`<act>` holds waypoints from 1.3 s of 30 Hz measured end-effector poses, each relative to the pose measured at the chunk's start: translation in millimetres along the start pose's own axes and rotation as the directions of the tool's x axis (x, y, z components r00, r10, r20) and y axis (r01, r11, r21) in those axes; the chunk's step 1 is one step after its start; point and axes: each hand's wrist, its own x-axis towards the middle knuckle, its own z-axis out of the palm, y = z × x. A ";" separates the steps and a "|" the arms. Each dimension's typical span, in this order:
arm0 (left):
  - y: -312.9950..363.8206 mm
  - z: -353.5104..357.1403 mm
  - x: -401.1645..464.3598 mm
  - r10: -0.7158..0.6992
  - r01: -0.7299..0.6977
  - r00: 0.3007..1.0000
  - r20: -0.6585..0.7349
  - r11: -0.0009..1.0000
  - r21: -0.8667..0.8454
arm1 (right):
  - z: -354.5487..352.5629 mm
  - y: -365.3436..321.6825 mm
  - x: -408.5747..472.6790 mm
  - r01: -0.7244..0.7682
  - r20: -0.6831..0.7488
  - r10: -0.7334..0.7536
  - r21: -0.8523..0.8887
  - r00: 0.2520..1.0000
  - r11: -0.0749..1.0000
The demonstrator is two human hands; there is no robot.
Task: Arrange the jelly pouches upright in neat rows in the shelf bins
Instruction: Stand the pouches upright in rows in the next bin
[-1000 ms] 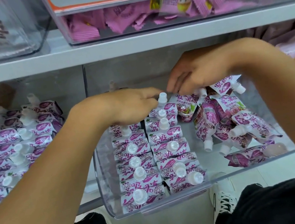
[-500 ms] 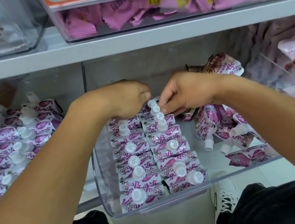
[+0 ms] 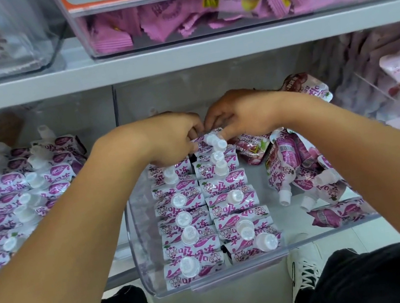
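Purple pouches: two upright rows.

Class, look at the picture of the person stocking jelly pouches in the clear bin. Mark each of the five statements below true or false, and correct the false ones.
1. Both hands (left hand, right hand) work at the back of the clear bin. True.
2. Two neat rows of upright pouches fill the bin's right side. False: the rows stand on the left side.
3. Loose pouches lie jumbled on the bin's right side. True.
4. The pouch caps are black. False: they are white.
5. The bin above holds pink wrapped packets. True.
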 end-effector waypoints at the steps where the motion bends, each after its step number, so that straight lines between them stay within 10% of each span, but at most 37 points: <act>1: 0.8 0.0 -0.2 -0.001 0.001 1.000 -0.010 1.000 0.002 | 0.9 -0.1 1.4 -0.014 0.008 0.013 0.017 1.000 1.000; 15: -1.1 -5.2 8.0 0.023 -0.014 0.996 -0.086 0.995 0.103 | 6.3 -13.2 -9.7 -0.240 0.121 0.213 0.291 0.970 0.926; 21: -3.1 -5.8 11.6 0.017 -0.012 0.996 -0.082 0.998 0.065 | 2.3 -21.0 -17.9 -0.409 0.228 0.347 0.628 0.910 0.662; 27: 6.5 -5.0 6.5 0.003 -0.010 0.997 -0.083 0.996 -0.085 | 2.7 -20.0 -21.3 -0.390 0.278 0.274 0.657 0.921 0.645; 30: 4.8 -3.3 6.8 0.033 -0.034 0.999 -0.031 0.999 -0.041 | -10.7 -12.4 -18.1 -0.328 0.187 0.270 0.470 0.944 0.820; 32: 3.4 -3.2 7.2 0.027 -0.027 1.000 -0.009 0.999 -0.029 | -25.2 -5.9 -15.3 -0.238 0.004 0.238 0.043 0.971 0.970; 35: 4.7 -2.8 6.1 0.031 -0.031 1.000 0.001 0.999 -0.022 | -19.7 -4.3 -11.3 -0.137 0.021 0.168 -0.479 0.986 0.867; 39: 6.1 -3.3 4.0 0.008 -0.008 1.000 0.013 1.000 0.000 | 5.9 -5.3 -5.8 -0.168 0.059 0.282 -0.682 0.958 0.712</act>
